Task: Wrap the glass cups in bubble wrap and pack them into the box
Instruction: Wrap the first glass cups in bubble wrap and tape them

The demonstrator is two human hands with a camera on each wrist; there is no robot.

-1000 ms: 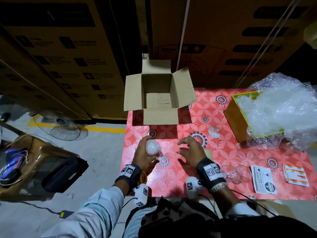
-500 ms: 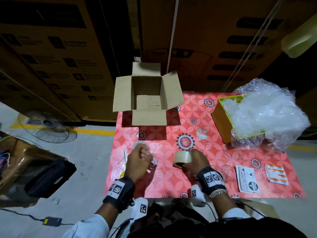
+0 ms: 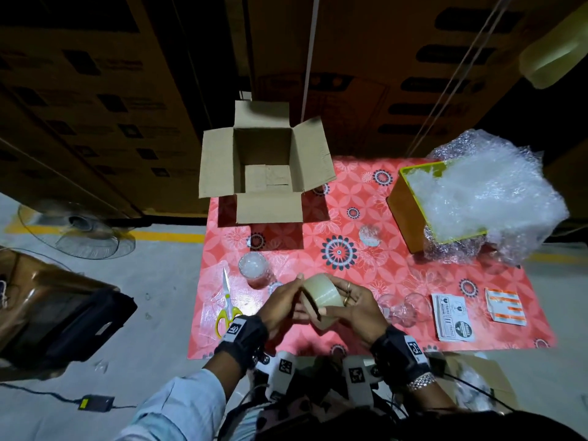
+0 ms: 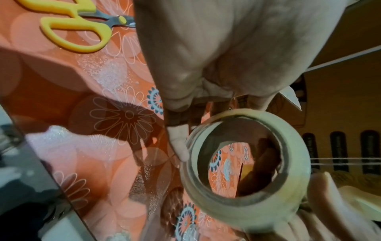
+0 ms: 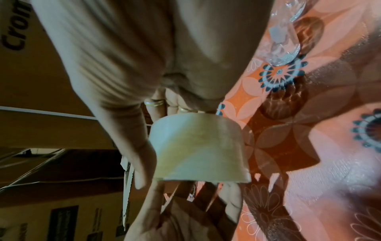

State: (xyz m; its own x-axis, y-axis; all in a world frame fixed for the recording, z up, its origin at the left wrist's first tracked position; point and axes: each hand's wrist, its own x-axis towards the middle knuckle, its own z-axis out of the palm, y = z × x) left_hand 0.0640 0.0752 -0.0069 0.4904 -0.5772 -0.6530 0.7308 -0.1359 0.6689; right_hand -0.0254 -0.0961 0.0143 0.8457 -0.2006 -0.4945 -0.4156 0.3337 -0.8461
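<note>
Head view: your bubble-wrapped glass cup stands on the worktop beside the scissors, before the open box. Your right hand grips the tape roll; your left hand pinches its edge.

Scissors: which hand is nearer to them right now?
Left. The left hand works at the tape roll just right of the scissors; the right hand grips the roll's far side, farther from them.
</note>
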